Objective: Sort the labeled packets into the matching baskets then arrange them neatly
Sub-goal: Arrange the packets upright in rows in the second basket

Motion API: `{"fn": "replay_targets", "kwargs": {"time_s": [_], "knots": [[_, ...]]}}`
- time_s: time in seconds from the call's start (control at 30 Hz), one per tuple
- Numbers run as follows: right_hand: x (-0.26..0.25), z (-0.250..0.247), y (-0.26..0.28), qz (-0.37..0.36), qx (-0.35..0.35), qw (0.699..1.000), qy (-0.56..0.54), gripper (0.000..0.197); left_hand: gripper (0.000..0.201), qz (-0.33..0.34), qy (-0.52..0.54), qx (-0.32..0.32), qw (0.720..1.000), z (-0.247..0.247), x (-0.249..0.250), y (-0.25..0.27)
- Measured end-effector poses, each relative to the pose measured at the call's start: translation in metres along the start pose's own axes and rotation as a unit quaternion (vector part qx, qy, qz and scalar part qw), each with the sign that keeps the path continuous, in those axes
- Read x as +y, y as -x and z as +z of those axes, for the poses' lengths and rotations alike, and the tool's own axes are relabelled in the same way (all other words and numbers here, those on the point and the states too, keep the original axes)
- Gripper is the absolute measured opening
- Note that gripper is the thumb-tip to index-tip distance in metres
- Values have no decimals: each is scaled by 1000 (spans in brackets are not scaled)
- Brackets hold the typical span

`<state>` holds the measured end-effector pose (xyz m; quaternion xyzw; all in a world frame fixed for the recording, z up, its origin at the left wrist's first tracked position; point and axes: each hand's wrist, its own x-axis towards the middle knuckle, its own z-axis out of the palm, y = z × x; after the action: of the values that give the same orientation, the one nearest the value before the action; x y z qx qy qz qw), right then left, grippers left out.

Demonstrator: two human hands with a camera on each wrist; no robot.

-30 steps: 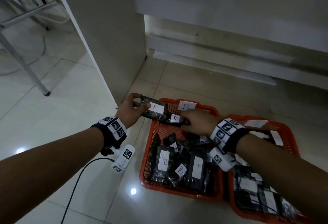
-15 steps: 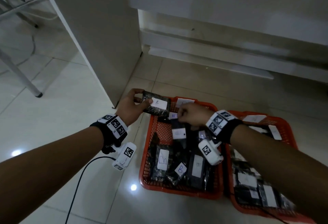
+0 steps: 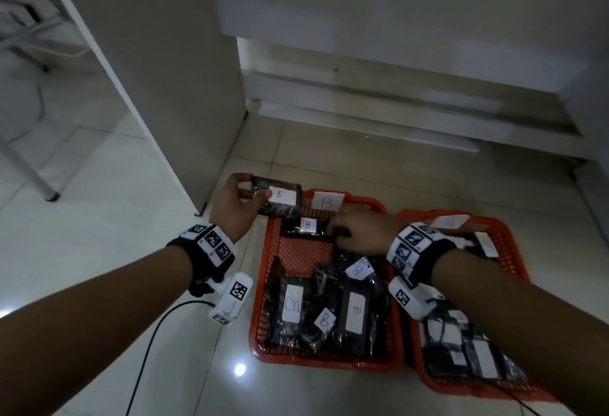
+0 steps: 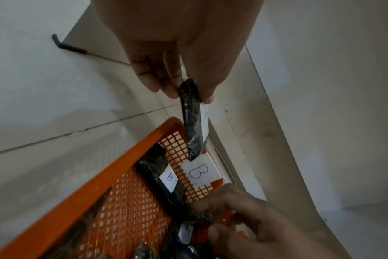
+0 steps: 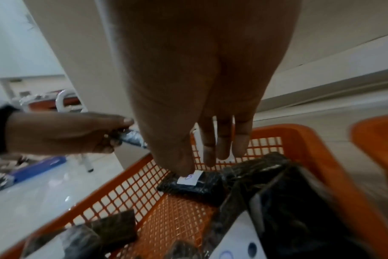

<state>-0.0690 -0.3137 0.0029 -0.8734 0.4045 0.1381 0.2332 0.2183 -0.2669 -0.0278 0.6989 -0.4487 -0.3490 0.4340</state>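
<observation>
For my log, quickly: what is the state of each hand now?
Left hand: pinches a black B-labeled packet.
Right hand: fingers straight, thumb touches a packet in the B basket.

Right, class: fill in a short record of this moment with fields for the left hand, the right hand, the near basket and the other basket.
left hand: left hand pinches a black packet labelled B, above the far left corner of the B basket
right hand: right hand reaches into the basket, thumb on a small B packet at its far end
basket tag: paper tag marked B on the far rim
other basket: second orange basket beside it on the right, holding labelled packets; letters unreadable
</observation>
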Motion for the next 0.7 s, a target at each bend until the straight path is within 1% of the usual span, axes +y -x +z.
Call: {"fn": "replay_targets", "kwargs": {"time_s": [0.07,0.13,0.2,0.3,0.37,0.47,0.57,0.6,0.67,0.7], "knots": [[-10,0,-21,-35,-43,996,64,34,44,-4,-7,12,1000,-8,3,-1],[-17,-3,-43,-46,-56,990,119,41,45,-12,-6,8,1000,-14,3,-1],[-21,-8,-63,-52,-71,988,125,45,45,-15,-3,-1,1000,-16,1,1],[-29,-15,-80,-73,-111,982,137,44,44,-8,-6,-6,1000,-14,-1,5],[-30,-14,-81,-78,-108,978,158,46,42,-8,-7,-8,1000,-11,-2,7],[-20,-8,-79,-78,-45,980,176,35,43,-14,-8,-24,1000,-8,-3,6],[-6,-3,-78,-71,-19,988,132,32,41,-25,2,-56,998,-4,-1,6],[-3,-5,-76,-65,-6,994,83,30,41,-29,7,-65,997,-3,0,6],[0,-14,-67,-2,16,999,-40,19,41,-36,5,-82,996,-1,1,7],[0,-19,-62,44,21,994,-98,18,41,-36,-7,-95,995,0,1,7]]}}
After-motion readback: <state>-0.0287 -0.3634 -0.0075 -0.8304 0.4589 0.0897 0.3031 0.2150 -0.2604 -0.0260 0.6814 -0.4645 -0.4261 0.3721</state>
